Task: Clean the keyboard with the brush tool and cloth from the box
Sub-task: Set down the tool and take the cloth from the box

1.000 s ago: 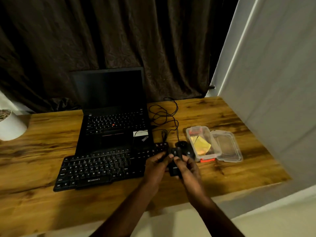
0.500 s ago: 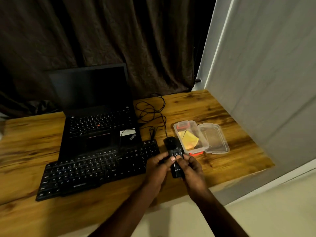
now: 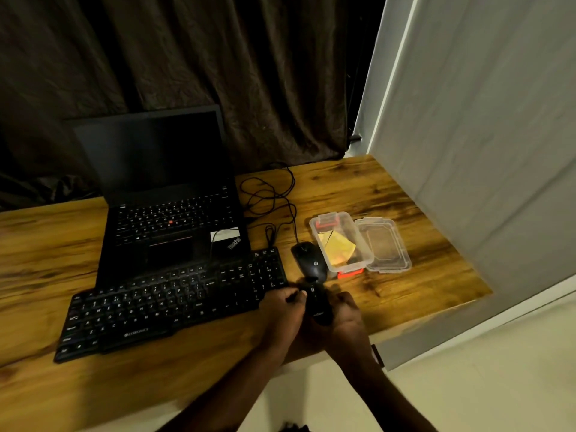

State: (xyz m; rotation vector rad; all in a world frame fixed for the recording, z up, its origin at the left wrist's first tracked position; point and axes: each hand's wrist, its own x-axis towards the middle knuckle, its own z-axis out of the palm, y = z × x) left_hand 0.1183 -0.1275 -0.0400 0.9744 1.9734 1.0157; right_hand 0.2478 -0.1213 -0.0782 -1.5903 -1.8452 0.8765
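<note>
1. The brush tool (image 3: 318, 304) is a short black bar held just above the near edge of the worktop (image 3: 405, 244). It sits between the keyboard's right end and the mouse. Its long axis runs away from the person, with the far end pointing toward the mouse.
2. The keyboard (image 3: 174, 304) lies flat with its long axis running left to right. Its right end is a little farther from the person than its left, and its far edge touches the front of the laptop (image 3: 168, 219).
3. The left hand (image 3: 282, 311) has its fingers curled and its fingertips pinch the upper left side of the brush tool.
4. The right hand (image 3: 347, 314) curls round the brush tool from the right and grips its lower part.
5. The clear box (image 3: 358, 244) stands open to the right of the mouse (image 3: 310, 260), with the yellow cloth (image 3: 338, 249) inside it. Its lid (image 3: 385, 244) lies beside it, touching its right side.
6. The laptop's palm rest reads "ThinkPad" and the mouse carries an "hp" logo. There is brand print on the keyboard's front edge and small print on the brush tool, both too blurred to read.
</note>
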